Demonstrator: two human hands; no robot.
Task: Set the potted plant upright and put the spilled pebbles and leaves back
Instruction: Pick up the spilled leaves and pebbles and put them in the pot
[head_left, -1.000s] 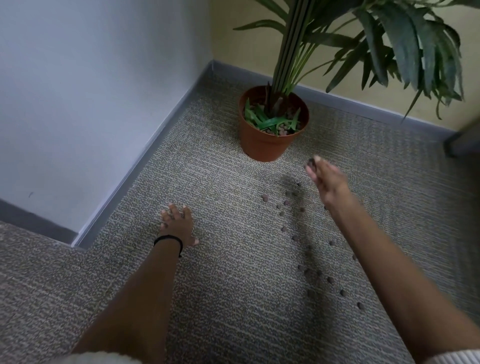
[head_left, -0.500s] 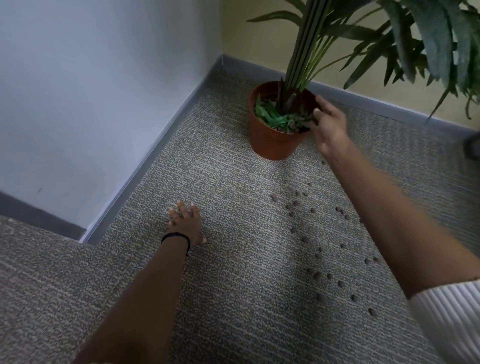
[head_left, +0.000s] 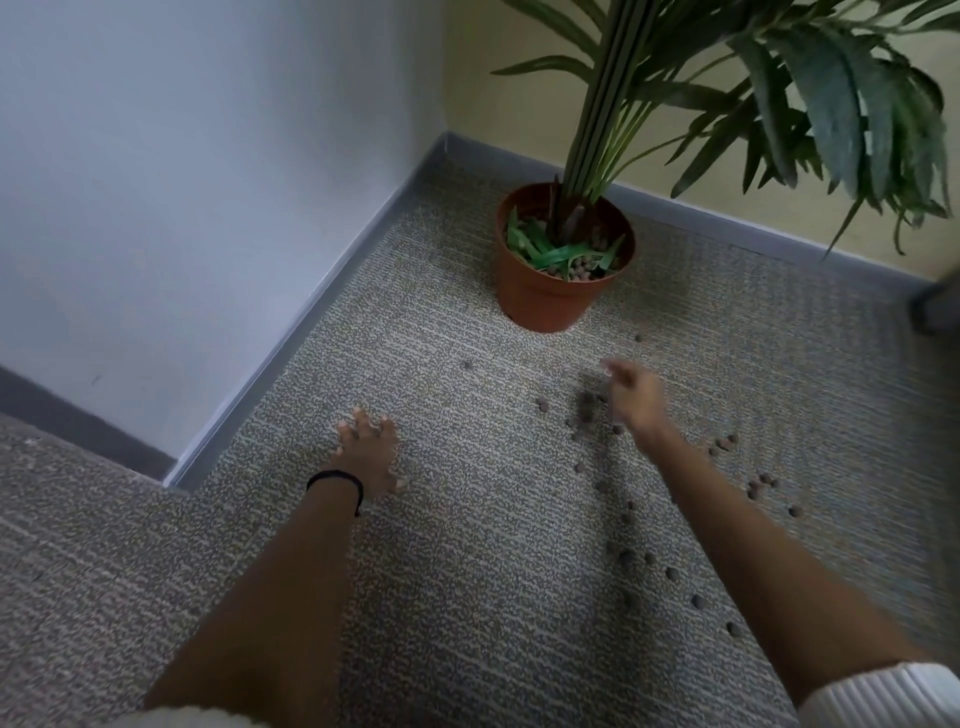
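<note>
The left hand (head_left: 366, 452) lies flat on the carpet (head_left: 467, 597), fingers straight and spread, holding nothing, with a black band (head_left: 335, 480) on its wrist. At 1 o'clock from it, near the room's corner, the potted plant (head_left: 597, 130) stands upright in its brown pot (head_left: 545, 301). Its long stems run up toward 12 o'clock, leaning slightly to 1. Loose green leaves (head_left: 561, 253) and some pebbles (head_left: 582, 270) lie inside the pot. At 5 o'clock from the pot the right hand (head_left: 636, 397) is blurred, and whether it grips anything cannot be told. Spilled pebbles (head_left: 672, 574) are scattered on the carpet around that hand and trail from it toward 5 o'clock.
</note>
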